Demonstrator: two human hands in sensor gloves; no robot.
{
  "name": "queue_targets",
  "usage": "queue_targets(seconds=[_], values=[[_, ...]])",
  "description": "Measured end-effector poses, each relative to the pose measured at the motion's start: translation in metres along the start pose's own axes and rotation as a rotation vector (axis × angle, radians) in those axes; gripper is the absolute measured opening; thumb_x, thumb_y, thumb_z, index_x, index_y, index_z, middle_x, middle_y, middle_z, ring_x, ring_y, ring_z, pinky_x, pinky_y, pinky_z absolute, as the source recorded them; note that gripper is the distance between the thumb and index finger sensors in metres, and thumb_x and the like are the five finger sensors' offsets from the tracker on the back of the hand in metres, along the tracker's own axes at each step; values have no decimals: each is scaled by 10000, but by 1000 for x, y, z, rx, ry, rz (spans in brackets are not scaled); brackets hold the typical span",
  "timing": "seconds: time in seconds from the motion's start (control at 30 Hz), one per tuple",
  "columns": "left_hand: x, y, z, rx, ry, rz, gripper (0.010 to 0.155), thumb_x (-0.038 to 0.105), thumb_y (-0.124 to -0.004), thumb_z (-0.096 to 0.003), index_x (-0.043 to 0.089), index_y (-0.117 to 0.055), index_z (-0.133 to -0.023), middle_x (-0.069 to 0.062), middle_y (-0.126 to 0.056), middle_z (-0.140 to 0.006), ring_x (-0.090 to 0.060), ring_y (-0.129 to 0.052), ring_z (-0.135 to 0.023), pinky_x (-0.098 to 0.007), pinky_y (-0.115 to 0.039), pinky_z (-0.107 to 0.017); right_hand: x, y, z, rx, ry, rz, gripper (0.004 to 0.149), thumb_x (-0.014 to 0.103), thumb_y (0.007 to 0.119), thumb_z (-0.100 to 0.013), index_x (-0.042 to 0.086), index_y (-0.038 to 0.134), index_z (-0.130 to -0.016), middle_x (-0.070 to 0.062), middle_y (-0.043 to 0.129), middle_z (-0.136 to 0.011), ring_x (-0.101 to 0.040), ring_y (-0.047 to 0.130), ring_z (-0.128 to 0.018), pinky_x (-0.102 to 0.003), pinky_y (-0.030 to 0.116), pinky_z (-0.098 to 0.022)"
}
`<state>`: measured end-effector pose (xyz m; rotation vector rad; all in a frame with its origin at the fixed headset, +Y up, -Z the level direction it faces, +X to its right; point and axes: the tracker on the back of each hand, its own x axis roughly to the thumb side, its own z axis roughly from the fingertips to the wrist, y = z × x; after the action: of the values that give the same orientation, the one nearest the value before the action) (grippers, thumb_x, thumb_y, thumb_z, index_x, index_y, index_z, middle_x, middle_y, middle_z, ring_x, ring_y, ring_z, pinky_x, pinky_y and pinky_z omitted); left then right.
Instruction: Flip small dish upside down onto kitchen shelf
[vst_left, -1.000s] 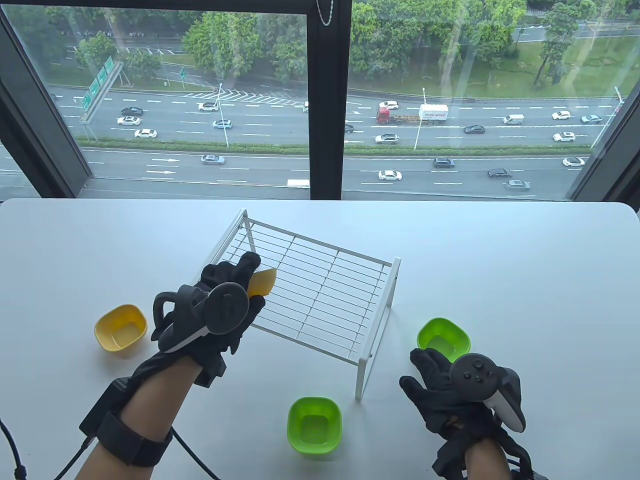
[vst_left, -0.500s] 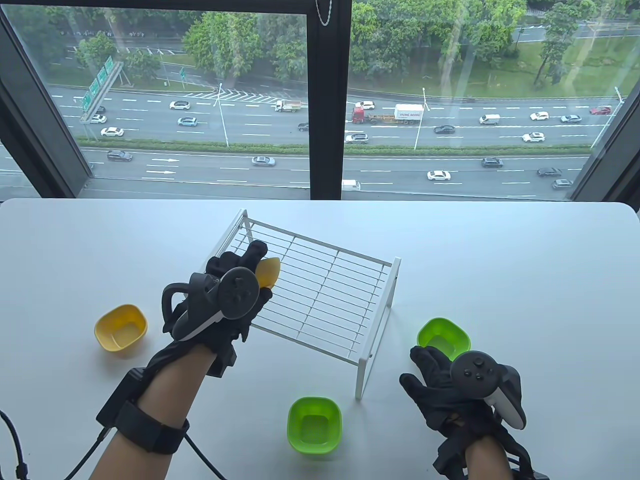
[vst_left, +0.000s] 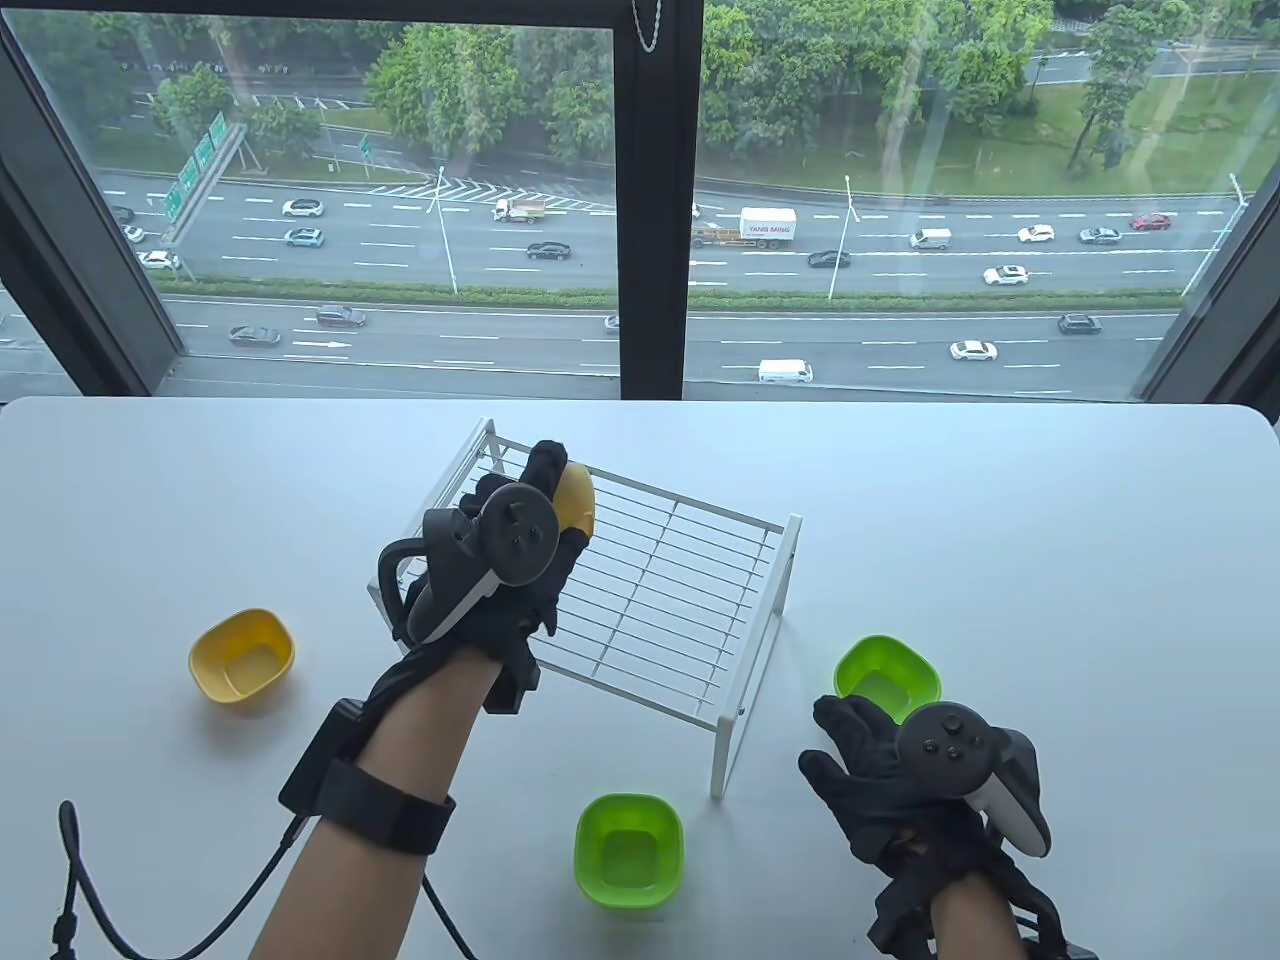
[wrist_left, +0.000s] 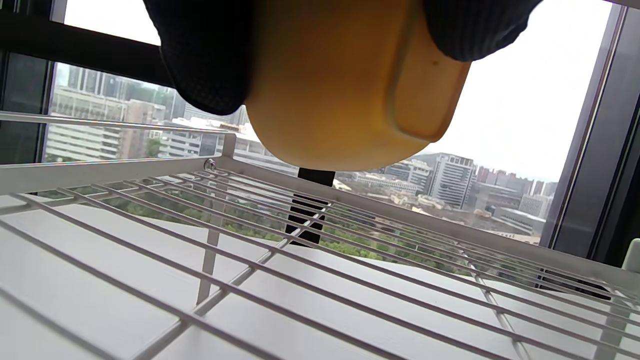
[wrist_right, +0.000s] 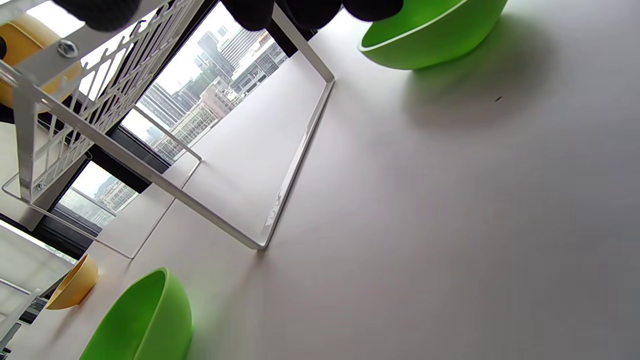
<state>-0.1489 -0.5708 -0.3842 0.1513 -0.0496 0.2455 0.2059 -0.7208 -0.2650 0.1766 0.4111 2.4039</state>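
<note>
Two yellow dishes (vst_left: 576, 496) (vst_left: 242, 658), two green dishes (vst_left: 888, 677) (vst_left: 628, 850), one wire shelf (vst_left: 690, 590)

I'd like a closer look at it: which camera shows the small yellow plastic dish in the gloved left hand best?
The left wrist view: the small yellow plastic dish fills the top of the frame, above the white wire shelf. The table view shows only a yellow sliver beside the left hand. The right wrist view catches a corner behind the shelf frame.

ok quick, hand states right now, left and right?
Left hand: gripping the yellow dish above the shelf.
Right hand: open, holding nothing, by the green dish.
</note>
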Motion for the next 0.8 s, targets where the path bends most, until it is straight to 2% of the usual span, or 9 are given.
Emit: queue_targets(seconds=[0.13, 0.23, 0.3, 0.4, 0.5, 0.57, 0.63, 0.77, 0.8], values=[[1, -5, -12, 30, 44, 119, 770, 506, -752, -419, 249, -424, -1067, -5, -691, -947, -209, -958, -701, -397, -997, -481, 0, 0, 0, 4, 0, -7, 768, 644, 581, -504, 234, 343, -1109, -159, 269, -1181, -442, 332, -1049, -671, 319, -719], [-3, -14, -19, -16, 115, 181, 767, 498, -755, -421, 222, -449, -1068, -51, -659, -1035, -218, -993, -676, -395, -1020, -448, -1, 0, 0, 23, 8, -28, 766, 644, 579, -506, 237, 340, -1110, -163, 255, -1181, -446, 322, -1048, -672, 316, -719], [-7, -19, -23, -3, 140, 217, 743, 490, -751, -425, 307, -438, -1074, -60, -652, -1055, -228, -1006, -662, -403, -1026, -430, -1, 1, -1, 29, 9, -34, 769, 650, 575, -507, 239, 338, -1112, -164, 252, -1182, -447, 319, -1048, -670, 318, -720], [-11, -23, -29, -6, 174, 220, 630, 482, -736, -435, 504, -506, -1021, -72, -651, -1069, -229, -1029, -627, -400, -1041, -391, -1, 1, 0, 34, 9, -34, 767, 655, 573, -506, 247, 341, -1112, -164, 251, -1182, -448, 317, -1048, -670, 320, -720], [-14, -30, -36, -66, 209, 225, 556, 477, -716, -444, 515, -615, -989, -91, -650, -1074, -275, -1043, -593, -407, -1048, -363, -1, 1, 0, 37, 7, -35, 772, 661, 570, -504, 247, 340, -1114, -167, 250, -1182, -450, 317, -1047, -668, 321, -720], [-19, -36, -38, -58, 206, 311, 542, 475, -705, -447, 498, -645, -985, -116, -672, -1063, -268, -1044, -607, -414, -1046, -334, -1, 1, 1, 40, 8, -47, 779, 670, 565, -500, 251, 335, -1114, -169, 245, -1182, -452, 316, -1046, -670, 318, -720], [-22, -37, -42, -101, 239, 318, 538, 482, -685, -454, 497, -639, -990, -121, -662, -1071, -334, -1035, -598, -413, -1040, -344, -3, 1, 2, 54, 18, -72, 789, 677, 562, -496, 248, 327, -1116, -173, 236, -1182, -459, 291, -1048, -674, 311, -718], [-29, -37, -48, -98, 292, 318, 545, 477, -676, -453, 447, -666, -997, -159, -669, -1055, -362, -998, -606, -432, -1019, -320, -3, 0, 2, 47, 14, -76, 790, 675, 565, -496, 244, 331, -1115, -175, 243, -1180, -460, 292, -1048, -674, 312, -717], [-30, -38, -49, -120, 314, 302, 550, 484, -661, -455, 437, -653, -1002, -165, -666, -1047, -359, -967, -629, -419, -976, -389, -3, 0, 2, 46, 14, -77, 787, 675, 566, -495, 247, 334, -1114, -173, 244, -1181, -460, 292, -1047, -674, 312, -716]])
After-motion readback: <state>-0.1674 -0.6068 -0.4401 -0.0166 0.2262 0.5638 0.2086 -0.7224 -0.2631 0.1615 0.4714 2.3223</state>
